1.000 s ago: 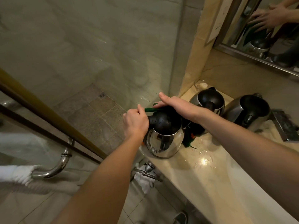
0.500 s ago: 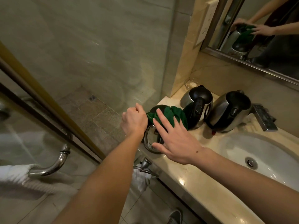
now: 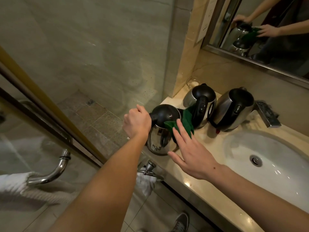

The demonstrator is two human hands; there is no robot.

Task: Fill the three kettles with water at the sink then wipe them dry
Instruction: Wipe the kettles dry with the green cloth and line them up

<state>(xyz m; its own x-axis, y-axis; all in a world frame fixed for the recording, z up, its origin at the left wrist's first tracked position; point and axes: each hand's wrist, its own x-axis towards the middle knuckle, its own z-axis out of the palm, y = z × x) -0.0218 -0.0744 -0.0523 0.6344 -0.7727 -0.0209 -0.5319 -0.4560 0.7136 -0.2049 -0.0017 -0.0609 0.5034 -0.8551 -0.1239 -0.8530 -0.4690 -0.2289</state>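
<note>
Steel with black lids, all three kettles stand on the pale stone counter [image 3: 200,183] to the left of the sink [image 3: 240,148], none of them under a tap, so I'd judge the filling is over and the drying is under way. With the lids down, though, nobody could see water inside. The nearest kettle [image 3: 158,139] sits at the counter's left end. The left hand [image 3: 137,122] is curled tight at its black top, round the handle as far as I can make out. The right hand [image 3: 189,148] lies flat, fingers straight and spread, pressing a green cloth [image 3: 185,121] against the side that faces the others. The middle kettle [image 3: 199,101] is just behind the cloth and the far kettle [image 3: 232,108] stands close beside it. Neither is being touched, and I can't say whether they've been wiped. My guess is one is in hand and perhaps two are left. As for writing, there's a small mark low on the nearest kettle's body and faint print on the wall plate beside the mirror [image 3: 267,39]. Both are too small to read, and no brand shows anywhere.
</note>
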